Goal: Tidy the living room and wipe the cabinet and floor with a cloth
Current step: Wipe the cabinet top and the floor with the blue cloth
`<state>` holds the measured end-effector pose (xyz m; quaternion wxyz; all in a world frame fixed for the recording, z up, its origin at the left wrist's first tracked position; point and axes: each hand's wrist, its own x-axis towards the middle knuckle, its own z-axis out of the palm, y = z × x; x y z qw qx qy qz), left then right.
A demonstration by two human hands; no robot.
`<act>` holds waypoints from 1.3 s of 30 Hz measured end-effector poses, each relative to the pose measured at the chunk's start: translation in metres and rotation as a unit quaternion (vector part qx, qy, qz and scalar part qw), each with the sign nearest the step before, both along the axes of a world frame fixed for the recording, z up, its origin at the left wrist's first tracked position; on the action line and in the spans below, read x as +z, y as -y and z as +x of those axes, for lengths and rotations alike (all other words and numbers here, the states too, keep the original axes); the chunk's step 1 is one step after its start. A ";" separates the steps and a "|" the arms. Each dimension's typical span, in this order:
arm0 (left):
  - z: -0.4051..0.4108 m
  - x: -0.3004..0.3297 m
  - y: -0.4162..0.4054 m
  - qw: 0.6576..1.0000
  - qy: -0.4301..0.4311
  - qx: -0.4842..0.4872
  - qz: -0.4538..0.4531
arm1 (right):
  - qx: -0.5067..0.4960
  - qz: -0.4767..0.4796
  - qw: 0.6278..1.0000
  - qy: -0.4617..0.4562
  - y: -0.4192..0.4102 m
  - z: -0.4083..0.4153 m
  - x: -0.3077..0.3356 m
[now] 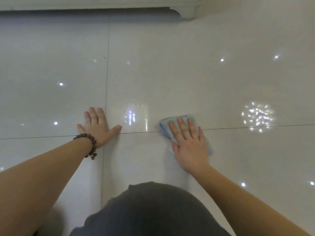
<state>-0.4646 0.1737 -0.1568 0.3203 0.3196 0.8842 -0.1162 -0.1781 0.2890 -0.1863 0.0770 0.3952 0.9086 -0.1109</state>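
A folded light blue cloth [165, 127] lies flat on the glossy cream floor tiles [170, 74]. My right hand [188, 143] presses down on the cloth with straight, spread fingers and covers most of it. My left hand [97, 126] rests flat on the bare tile to the left, fingers spread, about a hand's width from the cloth. A brown bead bracelet [90, 143] circles my left wrist.
The white base of a piece of furniture [185, 11] runs along the top edge, with a dark gap beneath it. Dark grout lines cross the floor between my hands. Ceiling lights reflect in the tiles. My dark shorts fill the bottom centre.
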 end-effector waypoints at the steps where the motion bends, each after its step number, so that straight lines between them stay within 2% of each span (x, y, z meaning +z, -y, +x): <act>1: 0.002 0.000 -0.001 1.000 0.005 0.002 -0.003 | -0.012 -0.013 1.000 -0.002 -0.010 -0.021 0.001; 5: 0.008 -0.010 0.001 0.999 -0.036 0.007 0.028 | -0.033 -0.037 0.998 -0.026 -0.044 -0.112 -0.002; 9: 0.006 -0.010 0.007 0.999 -0.030 -0.010 0.037 | 0.035 0.006 0.999 -0.039 0.041 -0.038 0.003; 11: 0.005 -0.011 0.004 0.999 -0.025 -0.015 0.016 | 0.038 0.009 0.999 -0.028 0.051 -0.024 0.000; 15: 0.004 -0.015 0.007 0.999 -0.015 -0.003 0.028 | 0.025 0.000 0.999 -0.034 -0.024 -0.145 -0.003; 17: 0.002 -0.016 0.006 1.000 -0.006 -0.004 0.030 | -0.014 -0.011 0.999 -0.029 -0.035 -0.170 -0.006; 19: 0.001 -0.015 0.006 1.000 -0.003 -0.005 0.024 | -0.001 -0.001 0.998 -0.060 -0.005 -0.144 -0.005; 22: 0.000 -0.016 0.004 1.000 -0.001 -0.006 0.019 | 0.041 0.006 0.998 -0.052 0.043 -0.091 -0.002; 30: -0.002 -0.017 0.011 0.999 0.014 -0.008 0.039 | -0.026 -0.026 0.999 0.016 -0.059 -0.205 0.000; 35: -0.007 -0.013 0.018 0.994 0.007 -0.036 0.107 | -0.005 0.002 1.000 -0.015 0.024 -0.174 -0.003; 39: -0.053 -0.011 0.027 0.980 -0.019 -0.109 0.164 | -0.011 -0.018 0.999 0.034 0.057 -0.166 -0.002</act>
